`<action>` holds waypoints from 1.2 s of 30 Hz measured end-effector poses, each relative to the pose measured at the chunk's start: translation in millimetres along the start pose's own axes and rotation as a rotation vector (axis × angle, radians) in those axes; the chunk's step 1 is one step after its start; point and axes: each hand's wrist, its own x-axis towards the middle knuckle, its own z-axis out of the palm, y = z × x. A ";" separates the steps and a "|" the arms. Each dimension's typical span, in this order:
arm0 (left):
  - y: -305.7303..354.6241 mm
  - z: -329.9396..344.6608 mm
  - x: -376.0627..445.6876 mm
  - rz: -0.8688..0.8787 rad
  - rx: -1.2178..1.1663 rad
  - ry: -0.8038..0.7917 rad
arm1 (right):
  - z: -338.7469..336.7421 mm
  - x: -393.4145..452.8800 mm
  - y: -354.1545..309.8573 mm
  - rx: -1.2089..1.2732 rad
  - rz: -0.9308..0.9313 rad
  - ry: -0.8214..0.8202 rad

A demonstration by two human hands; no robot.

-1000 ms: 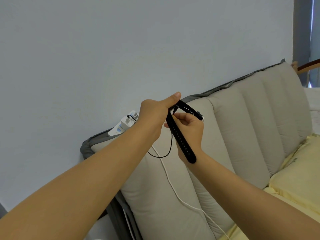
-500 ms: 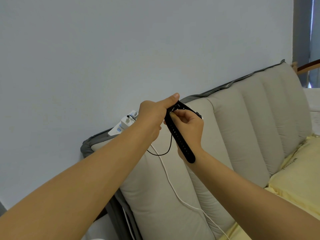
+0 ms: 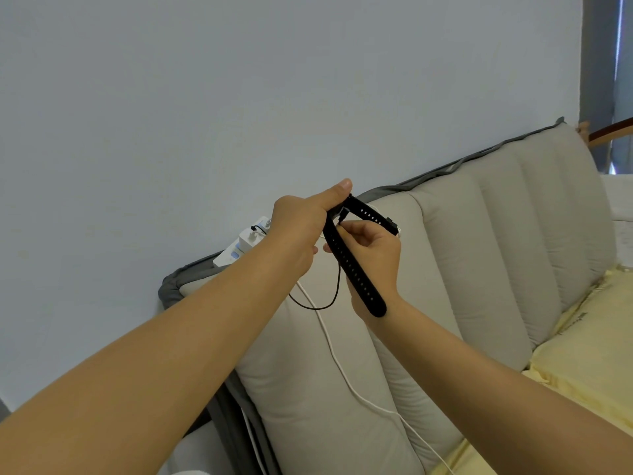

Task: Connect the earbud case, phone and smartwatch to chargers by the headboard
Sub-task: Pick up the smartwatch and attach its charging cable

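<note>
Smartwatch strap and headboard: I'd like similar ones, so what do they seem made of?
The smartwatch strap looks like matte black rubber or silicone: it bends and has rows of punched holes. The headboard looks like beige woven fabric over padding, with soft vertical channels.

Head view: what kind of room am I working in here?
Most likely a bedroom, at the head of a bed. A padded beige headboard stands against the wall, yellow bedding lies below it, and a white power strip with chargers sits on the headboard's top edge.

My black smartwatch (image 3: 356, 269) hangs before the padded headboard (image 3: 479, 252), straps splayed, a thin black charging cable (image 3: 318, 305) looping beneath it.
</note>
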 end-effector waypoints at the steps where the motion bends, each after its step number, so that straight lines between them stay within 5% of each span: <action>1: 0.3 -0.1 0.6 0.002 -0.001 -0.001 | 0.0 -0.4 -0.2 0.010 0.003 0.002; 36: -5.7 -0.9 9.9 0.147 0.169 0.010 | -11.0 4.0 -15.5 -0.203 -0.063 -0.107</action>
